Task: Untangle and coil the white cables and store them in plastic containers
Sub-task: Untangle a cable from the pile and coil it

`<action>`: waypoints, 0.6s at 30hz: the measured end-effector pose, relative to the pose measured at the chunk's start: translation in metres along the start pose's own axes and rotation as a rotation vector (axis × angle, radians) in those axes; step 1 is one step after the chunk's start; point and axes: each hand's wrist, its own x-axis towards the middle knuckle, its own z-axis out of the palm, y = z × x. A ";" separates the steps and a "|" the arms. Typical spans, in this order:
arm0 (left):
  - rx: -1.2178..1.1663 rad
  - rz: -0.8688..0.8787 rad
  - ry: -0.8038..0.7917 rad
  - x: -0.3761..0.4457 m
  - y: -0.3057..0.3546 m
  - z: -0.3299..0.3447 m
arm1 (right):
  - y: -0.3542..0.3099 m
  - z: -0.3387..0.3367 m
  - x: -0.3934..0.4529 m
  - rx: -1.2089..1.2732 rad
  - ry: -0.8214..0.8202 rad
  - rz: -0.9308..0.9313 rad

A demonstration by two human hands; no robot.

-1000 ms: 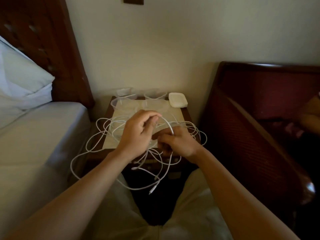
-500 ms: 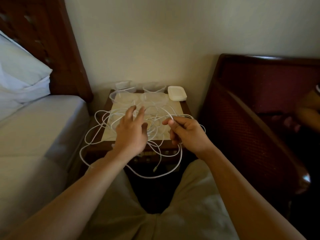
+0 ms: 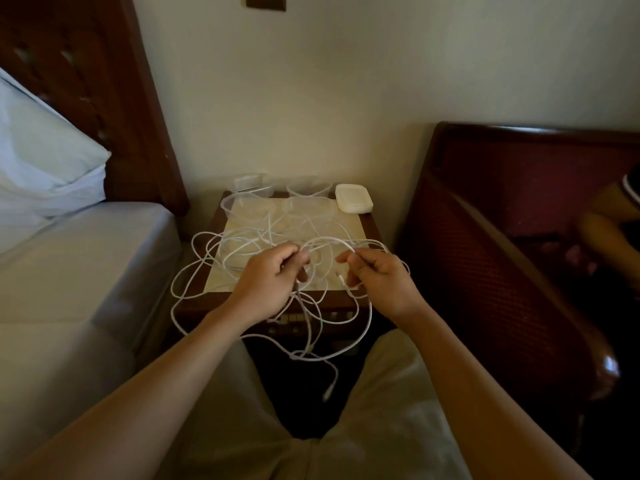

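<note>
Bed (image 3: 69,271) with pillow (image 3: 41,150) at frame left; dark headboard (image 3: 86,64) upper left; red-brown bed frame (image 3: 502,237) at right.

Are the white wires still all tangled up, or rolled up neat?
Still tangled. The white cables sprawl in loose, crossing loops over the bedside table and hang off its front; none is coiled.

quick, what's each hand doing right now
Left hand: fingers curled, gripping a strand of the white cables.
Right hand: pinching another strand of the same tangle.
</note>
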 end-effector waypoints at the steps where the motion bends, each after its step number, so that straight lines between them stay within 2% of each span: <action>1: -0.015 0.003 0.014 -0.001 0.006 -0.001 | 0.004 0.003 0.003 -0.187 0.028 0.056; 3: -0.102 -0.024 0.040 -0.001 0.016 0.001 | 0.014 0.013 0.006 -0.420 0.087 0.141; 4: -0.179 -0.057 0.059 -0.002 0.021 0.003 | 0.013 0.019 0.003 -0.369 0.170 0.112; 6: -0.295 -0.119 0.122 -0.002 0.029 0.007 | 0.008 0.027 -0.009 -0.191 0.367 -0.104; 7: -0.335 -0.139 0.150 -0.002 0.031 0.008 | 0.005 0.030 -0.015 -0.156 0.404 -0.214; 8: -0.383 -0.154 0.174 -0.002 0.033 0.009 | 0.005 0.031 -0.019 -0.126 0.348 -0.267; 9: -0.439 -0.172 0.197 -0.002 0.034 0.010 | 0.003 0.032 -0.022 -0.067 0.205 -0.265; 11: -0.550 -0.215 0.261 -0.001 0.033 0.011 | 0.003 0.033 -0.025 0.073 -0.120 -0.102; 12: -0.592 -0.247 0.303 0.000 0.032 0.011 | 0.006 0.034 -0.027 0.126 -0.219 -0.012; 14: -0.696 -0.325 0.415 0.003 0.027 0.007 | 0.017 0.033 -0.030 0.240 -0.307 0.094; 16: -0.785 -0.398 0.488 0.007 0.019 -0.001 | 0.023 0.032 -0.033 0.375 -0.328 0.133; 18: -0.664 -0.454 0.454 0.008 0.004 -0.005 | 0.019 0.028 -0.033 0.439 -0.283 0.123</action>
